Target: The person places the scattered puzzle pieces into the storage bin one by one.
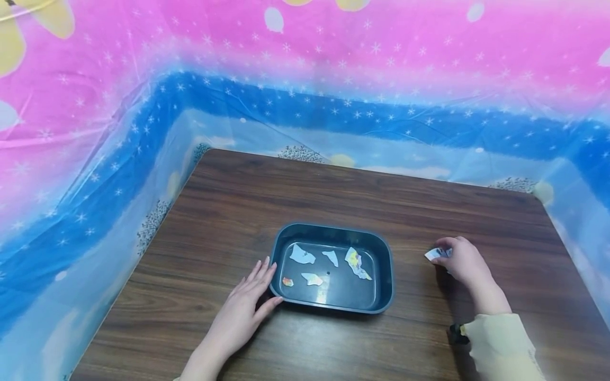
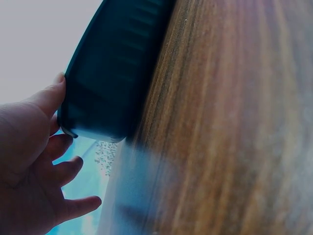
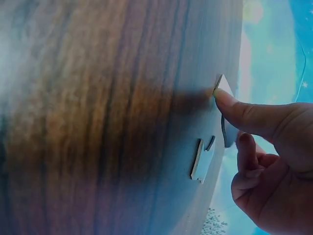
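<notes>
My left hand [image 1: 245,299] touches the left end of a dark blue-grey plastic bin [image 1: 329,306], its fingers fairly straight along the wall and its thumb at the near corner. Flat, irregular pieces lie inside: a white piece [image 1: 302,255], a narrow white piece [image 1: 331,257], a pale piece [image 1: 312,279], a small orange piece [image 1: 288,282] and a yellow-patterned piece [image 1: 355,262]. Right of the bin, my right hand [image 1: 466,262] pinches a flat white cardboard-like piece [image 3: 229,129] by thumb and fingers. Below it in the right wrist view, a notched piece [image 3: 203,164] lies on the table.
The brown wood-grain table [image 1: 229,196] carries the bin near its middle. A patterned pink and blue cloth [image 1: 305,100] hangs around the table's far and side edges. A small black object [image 1: 458,334] is at the right sleeve [image 1: 502,344].
</notes>
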### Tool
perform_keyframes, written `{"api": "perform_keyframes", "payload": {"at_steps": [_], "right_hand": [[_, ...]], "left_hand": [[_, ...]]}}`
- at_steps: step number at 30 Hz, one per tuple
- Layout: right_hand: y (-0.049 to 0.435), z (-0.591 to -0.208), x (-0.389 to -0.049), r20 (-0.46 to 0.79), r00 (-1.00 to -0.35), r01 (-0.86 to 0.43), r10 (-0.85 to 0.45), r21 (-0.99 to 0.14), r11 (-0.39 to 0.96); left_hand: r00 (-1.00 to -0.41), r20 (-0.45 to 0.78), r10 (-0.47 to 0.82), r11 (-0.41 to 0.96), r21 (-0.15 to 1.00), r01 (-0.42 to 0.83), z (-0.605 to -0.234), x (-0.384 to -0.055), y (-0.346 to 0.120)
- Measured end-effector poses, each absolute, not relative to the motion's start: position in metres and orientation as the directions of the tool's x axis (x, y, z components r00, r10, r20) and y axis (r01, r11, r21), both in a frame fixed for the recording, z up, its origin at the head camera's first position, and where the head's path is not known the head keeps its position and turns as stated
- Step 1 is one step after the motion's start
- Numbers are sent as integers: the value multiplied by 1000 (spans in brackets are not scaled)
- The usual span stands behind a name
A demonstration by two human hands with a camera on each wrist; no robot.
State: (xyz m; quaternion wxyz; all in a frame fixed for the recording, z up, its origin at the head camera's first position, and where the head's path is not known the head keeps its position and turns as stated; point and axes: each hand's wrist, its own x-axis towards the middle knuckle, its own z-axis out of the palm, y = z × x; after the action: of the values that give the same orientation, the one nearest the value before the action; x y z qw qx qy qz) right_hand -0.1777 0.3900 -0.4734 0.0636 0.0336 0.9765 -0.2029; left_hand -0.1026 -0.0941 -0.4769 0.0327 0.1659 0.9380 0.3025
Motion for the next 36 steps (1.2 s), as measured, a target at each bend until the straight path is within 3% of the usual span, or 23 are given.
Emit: {"api": "perform_keyframes", "payload": {"at_steps": [9,17,22,28,36], "right_hand": [[373,-456,-164,-29,-998,68,62,-380,922],[323,-418,-152,-34,-995,96,96,-616,782],[278,-404,-143,-53,-995,102,90,-681,725],[222,-411,-137,-37,-998,63,51,-659,750],[173,-436,-135,-157,-984,160,89,-527,835]], "left_hand": [[-942,58,331,757,579,302,-477,-102,-94],[-943,52,328,765,570,298,-476,-103,-94],[-944,34,329,769,570,289,-477,-102,-94],[-944,40,328,770,567,292,-476,-102,-95],[-940,71,333,758,573,312,-476,-101,-93]]}}
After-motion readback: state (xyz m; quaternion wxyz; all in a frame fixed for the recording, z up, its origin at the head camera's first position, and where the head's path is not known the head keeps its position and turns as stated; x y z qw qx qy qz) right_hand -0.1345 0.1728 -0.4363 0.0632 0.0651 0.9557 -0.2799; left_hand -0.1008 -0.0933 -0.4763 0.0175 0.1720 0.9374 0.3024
